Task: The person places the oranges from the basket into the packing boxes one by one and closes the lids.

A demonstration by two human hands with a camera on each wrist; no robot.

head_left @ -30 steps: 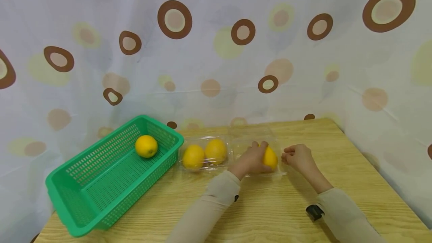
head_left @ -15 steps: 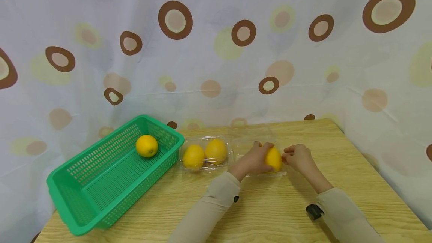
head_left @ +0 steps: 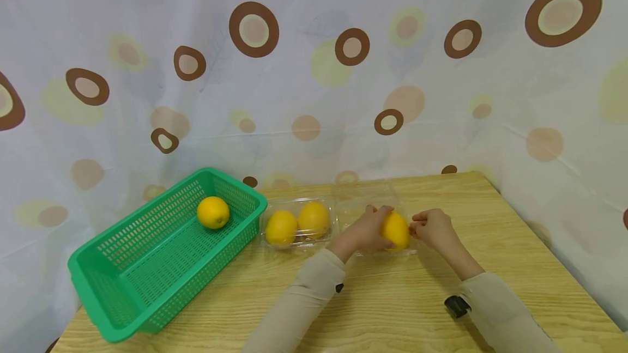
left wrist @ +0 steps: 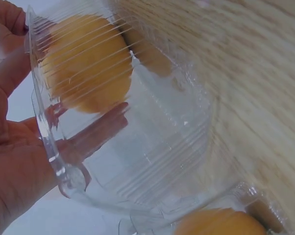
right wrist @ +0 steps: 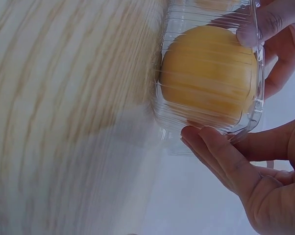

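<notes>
A lemon (head_left: 396,230) lies at the right end of an open clear plastic clamshell container (left wrist: 147,166) on the table. My left hand (head_left: 365,230) holds the lemon from its left side, thumb towards me and fingers on the far side; the left wrist view shows them through the ribbed wall. At the container's right end, my right hand (head_left: 434,227) pinches the rim between thumb and fingers, close to the lemon without visibly gripping it. The raised lid (head_left: 370,192) leans back behind the container.
Left of the hands, another clear container (head_left: 314,242) holds two lemons (head_left: 281,228). Farther left stands a green plastic basket (head_left: 164,257) with one lemon (head_left: 213,212) inside. A patterned curtain (head_left: 304,97) hangs behind the wooden table (head_left: 392,304).
The lemon in my left hand has shifted slightly right, towards the container's right end. My left hand has drawn back a little to the left over the last half second; the right hand stays put.
</notes>
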